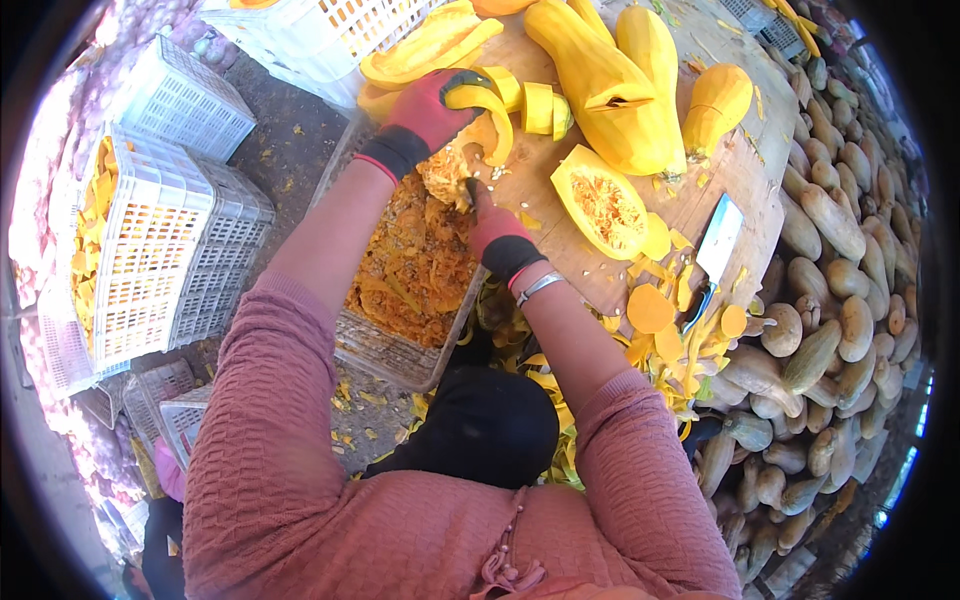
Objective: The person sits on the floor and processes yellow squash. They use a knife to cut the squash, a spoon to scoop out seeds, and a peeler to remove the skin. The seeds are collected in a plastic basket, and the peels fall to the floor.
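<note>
My left hand, in a red and black glove, grips a curved piece of peeled yellow squash at the table's near left edge. Just below it hangs a clump of stringy squash pulp with seeds. My right hand, gloved alike, has its dark fingertips against that clump; whether they grip it or a small tool is hidden. Under both hands, a plastic tray holds orange pulp and seeds. A cut squash half with its seed cavity showing lies right of my right hand.
Peeled squashes lie across the wooden table. A cleaver rests at its right, near peelings and round slices. White plastic crates stand at left, one holding cut squash. Unpeeled squashes are heaped at right.
</note>
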Demonstrator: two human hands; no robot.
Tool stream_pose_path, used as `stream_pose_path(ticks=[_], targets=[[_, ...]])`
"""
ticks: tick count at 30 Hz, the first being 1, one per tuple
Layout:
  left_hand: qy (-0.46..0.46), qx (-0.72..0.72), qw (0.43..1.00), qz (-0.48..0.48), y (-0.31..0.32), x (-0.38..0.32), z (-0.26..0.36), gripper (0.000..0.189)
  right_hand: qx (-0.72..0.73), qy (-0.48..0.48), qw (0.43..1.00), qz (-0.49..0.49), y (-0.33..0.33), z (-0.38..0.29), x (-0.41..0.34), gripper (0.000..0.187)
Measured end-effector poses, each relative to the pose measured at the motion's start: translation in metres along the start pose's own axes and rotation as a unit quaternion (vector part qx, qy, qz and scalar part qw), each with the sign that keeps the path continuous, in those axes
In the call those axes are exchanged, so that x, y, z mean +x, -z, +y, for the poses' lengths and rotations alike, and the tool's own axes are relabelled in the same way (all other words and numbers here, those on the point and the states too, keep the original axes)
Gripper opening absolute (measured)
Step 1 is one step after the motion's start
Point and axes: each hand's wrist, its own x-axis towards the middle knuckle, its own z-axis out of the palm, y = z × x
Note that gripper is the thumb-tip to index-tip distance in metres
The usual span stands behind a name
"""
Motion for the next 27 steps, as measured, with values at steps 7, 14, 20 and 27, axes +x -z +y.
stream_pose_path(ticks=[7,14,20,27], targets=[[-0.005,-0.017,1.0,-0.006,0.002,-0.002,-0.001,0.041,0.117,0.033,0.985,0.126,-0.011,0.007,-0.038,0.058],[0.011,-0.029,1.0,-0.007,0.004,0.001,0.002,0.041,0.155,-0.005,0.978,0.141,-0.002,0.02,-0.011,0.057],[0.021,-0.106,0.993,-0.039,0.012,-0.003,-0.001,0.041,0.211,0.174,0.935,0.227,-0.024,-0.006,-0.012,0.056],[0.033,-0.103,0.989,-0.099,0.019,0.006,0.016,0.041,0.012,0.155,0.977,0.148,-0.015,-0.016,0.004,0.059]])
